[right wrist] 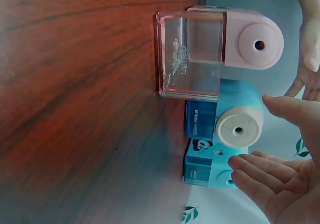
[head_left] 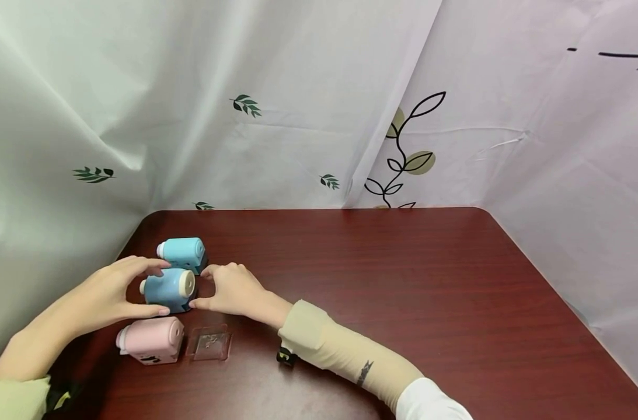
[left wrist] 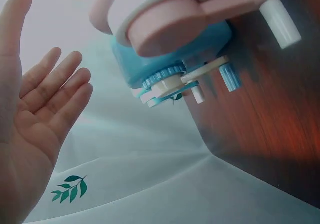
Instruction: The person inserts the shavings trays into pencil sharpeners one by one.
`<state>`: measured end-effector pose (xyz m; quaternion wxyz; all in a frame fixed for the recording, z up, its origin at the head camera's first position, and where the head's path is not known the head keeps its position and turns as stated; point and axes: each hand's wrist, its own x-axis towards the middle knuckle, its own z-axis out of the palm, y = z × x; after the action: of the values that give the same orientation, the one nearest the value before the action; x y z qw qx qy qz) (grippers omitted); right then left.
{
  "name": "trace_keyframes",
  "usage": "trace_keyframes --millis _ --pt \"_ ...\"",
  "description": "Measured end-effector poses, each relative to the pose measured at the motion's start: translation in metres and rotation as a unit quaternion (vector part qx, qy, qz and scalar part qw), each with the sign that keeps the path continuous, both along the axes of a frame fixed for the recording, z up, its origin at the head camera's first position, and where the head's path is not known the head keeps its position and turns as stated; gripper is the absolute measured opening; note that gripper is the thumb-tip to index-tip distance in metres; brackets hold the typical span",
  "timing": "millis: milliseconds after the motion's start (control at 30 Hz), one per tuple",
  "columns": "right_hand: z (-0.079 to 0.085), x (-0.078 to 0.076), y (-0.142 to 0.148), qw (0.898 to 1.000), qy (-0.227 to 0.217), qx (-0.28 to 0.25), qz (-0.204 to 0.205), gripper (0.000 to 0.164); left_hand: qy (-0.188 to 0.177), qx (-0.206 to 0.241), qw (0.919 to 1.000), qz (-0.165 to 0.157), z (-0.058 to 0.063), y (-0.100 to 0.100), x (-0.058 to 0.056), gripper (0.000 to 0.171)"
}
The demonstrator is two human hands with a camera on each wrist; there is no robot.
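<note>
- While three hand-crank pencil sharpeners stand in a row near the left edge of the wooden table (head_left: 403, 280), the middle blue sharpener (head_left: 166, 290) sits between both hands.
- The left hand (head_left: 108, 291) brackets its crank end with thumb and fingers spread in an open curve; in the left wrist view the fingers are straight and the palm is clear of the casing. Contact cannot be confirmed.
- The right hand (head_left: 232, 289) brackets the cream front face (right wrist: 239, 126), thumb low and fingers above, loosely open and closed on nothing.
- Handling estimate: a rigid, smooth plastic body, probably light, somewhat slippery. Take hold across the flat casing sides. The thin crank handle (left wrist: 210, 69) appears the weakest part and is a poor grip point.
- The rear blue sharpener (head_left: 184, 254) stands just behind, apparently touching.
- The pink sharpener (head_left: 152, 339) stands nearest the person, with its clear shavings drawer (head_left: 210, 343) pulled out alongside; the right wrist view suggests it remains partly seated.
- White leaf-print cloth (head_left: 297, 105) backs the table.
</note>
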<state>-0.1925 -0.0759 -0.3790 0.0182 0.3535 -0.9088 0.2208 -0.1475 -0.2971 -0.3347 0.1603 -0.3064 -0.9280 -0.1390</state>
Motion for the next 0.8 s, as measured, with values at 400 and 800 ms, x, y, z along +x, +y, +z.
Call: trace_keyframes --millis 400,800 --pt "0.001 0.017 0.004 1.0 0.005 0.015 0.015 0.061 -0.021 0.004 0.9997 0.011 -0.005 0.003 0.023 0.071" --pt "-0.004 0.032 0.006 0.998 0.007 0.043 0.043 0.065 -0.023 0.016 0.9996 -0.003 -0.022 0.001 0.033 0.074"
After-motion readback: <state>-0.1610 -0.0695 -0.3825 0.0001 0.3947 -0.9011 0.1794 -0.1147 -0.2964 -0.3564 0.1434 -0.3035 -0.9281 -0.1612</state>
